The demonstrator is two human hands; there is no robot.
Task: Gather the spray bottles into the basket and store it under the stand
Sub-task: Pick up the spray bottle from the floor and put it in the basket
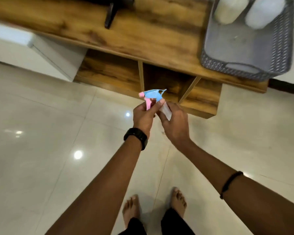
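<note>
Item 1: one spray bottle [157,99], blue-and-pink trigger head, clear body, no legible label. Your left hand [143,116] pinches its neck; your right hand [174,122] wraps the body. Open tile floor [41,133] at 9 o'clock. Item 2, 1 o'clock: one grey basket [244,68] at the wooden stand's [143,34] edge, holding two white bottles [231,9].
</note>
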